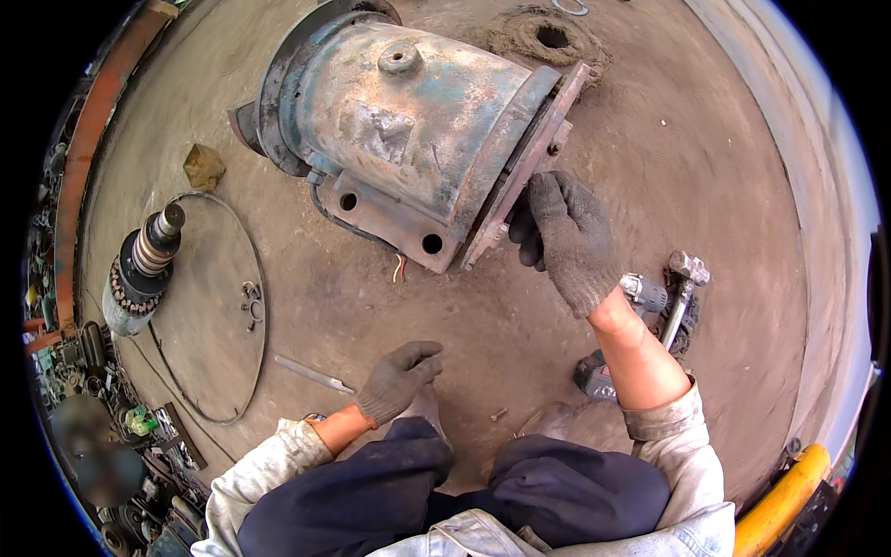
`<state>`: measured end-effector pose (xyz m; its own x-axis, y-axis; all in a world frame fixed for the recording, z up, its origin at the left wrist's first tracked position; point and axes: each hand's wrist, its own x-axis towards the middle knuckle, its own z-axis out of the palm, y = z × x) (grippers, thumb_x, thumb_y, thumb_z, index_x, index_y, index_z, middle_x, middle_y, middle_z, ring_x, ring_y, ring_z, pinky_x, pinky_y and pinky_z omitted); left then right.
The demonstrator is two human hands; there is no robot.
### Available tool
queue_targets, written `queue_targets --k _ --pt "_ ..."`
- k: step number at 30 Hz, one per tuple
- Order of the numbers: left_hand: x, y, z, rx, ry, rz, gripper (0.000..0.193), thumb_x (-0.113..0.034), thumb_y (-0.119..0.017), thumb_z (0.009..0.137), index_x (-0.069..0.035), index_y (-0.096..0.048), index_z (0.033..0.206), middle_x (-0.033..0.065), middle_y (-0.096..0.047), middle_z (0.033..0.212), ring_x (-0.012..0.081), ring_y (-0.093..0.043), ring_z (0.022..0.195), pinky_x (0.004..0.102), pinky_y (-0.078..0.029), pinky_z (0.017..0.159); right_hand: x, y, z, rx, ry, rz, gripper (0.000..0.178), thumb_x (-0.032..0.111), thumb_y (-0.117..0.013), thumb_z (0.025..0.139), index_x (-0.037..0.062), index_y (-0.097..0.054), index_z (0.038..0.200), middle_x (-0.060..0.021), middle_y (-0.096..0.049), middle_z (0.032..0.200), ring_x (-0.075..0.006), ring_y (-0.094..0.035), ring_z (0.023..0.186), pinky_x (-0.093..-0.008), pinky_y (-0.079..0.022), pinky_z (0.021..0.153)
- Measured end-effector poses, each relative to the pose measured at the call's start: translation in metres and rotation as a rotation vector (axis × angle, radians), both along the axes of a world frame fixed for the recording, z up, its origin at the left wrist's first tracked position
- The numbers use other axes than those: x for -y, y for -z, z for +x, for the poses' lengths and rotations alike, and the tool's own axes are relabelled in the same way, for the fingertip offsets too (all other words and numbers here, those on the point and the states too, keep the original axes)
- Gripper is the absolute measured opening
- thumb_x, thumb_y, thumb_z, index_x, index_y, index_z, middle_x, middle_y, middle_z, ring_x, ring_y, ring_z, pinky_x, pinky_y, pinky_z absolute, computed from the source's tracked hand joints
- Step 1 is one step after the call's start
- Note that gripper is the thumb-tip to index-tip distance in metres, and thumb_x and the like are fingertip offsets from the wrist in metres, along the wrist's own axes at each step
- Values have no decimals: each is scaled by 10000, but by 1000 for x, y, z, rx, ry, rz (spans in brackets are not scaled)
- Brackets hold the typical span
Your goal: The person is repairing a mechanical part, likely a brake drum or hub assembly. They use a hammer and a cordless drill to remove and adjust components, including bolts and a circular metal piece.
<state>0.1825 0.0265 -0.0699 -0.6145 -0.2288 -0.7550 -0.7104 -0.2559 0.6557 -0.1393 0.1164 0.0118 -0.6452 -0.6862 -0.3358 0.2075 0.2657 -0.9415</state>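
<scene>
A large motor housing (418,111), worn blue-green and rusty, lies on its side on the ground ahead of me. A flat metal end plate (520,172) stands at its right end. My right hand (571,237), in a dark knitted glove, is at the lower part of this plate, beside a small bolt end. Its fingers are curled, and whatever they pinch is hidden. Lower down, my left hand (399,382), gloved the same way, hovers by my left knee with its fingers closed together and nothing visible in them. Short coloured wires (400,267) stick out under the housing.
A motor rotor (144,269) stands at left, near a cable loop (264,325). A metal bar (314,374) and a loose bolt (499,414) lie nearby. At right are a hammer (689,269) and a cordless power tool (645,292). Metal parts crowd the left edge.
</scene>
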Motion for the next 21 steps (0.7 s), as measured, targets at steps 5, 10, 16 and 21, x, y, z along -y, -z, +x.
queue_targets --k 5,10,16,21 --pt "-3 -1 0 -5 11 -13 458 -207 -690 1111 52 -640 1485 101 -764 1195 155 -710 1090 321 -577 980 -3 31 -4 -656 -28 -176 334 275 -659 1126 -36 -690 1245 -72 -750 935 -94 -660 728 -273 -528 641" --pt "3 2 13 28 22 -81 475 -237 -685 1113 35 -642 1500 103 -770 1205 159 -715 1091 335 -577 997 0 -2 -12 296 -110 38 368 383 -602 1159 40 -722 1096 -35 -711 821 -84 -627 640 -236 -466 563" --pt "31 11 23 -52 -92 -205 422 -230 -661 1136 -1 -668 1491 66 -766 1166 133 -708 1052 315 -580 982 -8 8 -8 -236 48 116 275 259 -671 1114 23 -716 1249 10 -674 895 -60 -578 701 -242 -463 624" --pt "99 36 62 -125 -479 -393 382 -199 -660 1136 15 -682 1452 49 -760 1089 132 -700 1012 302 -583 934 -6 14 -8 197 189 112 284 336 -662 1142 61 -726 1169 36 -615 798 -46 -552 683 -239 -445 634"
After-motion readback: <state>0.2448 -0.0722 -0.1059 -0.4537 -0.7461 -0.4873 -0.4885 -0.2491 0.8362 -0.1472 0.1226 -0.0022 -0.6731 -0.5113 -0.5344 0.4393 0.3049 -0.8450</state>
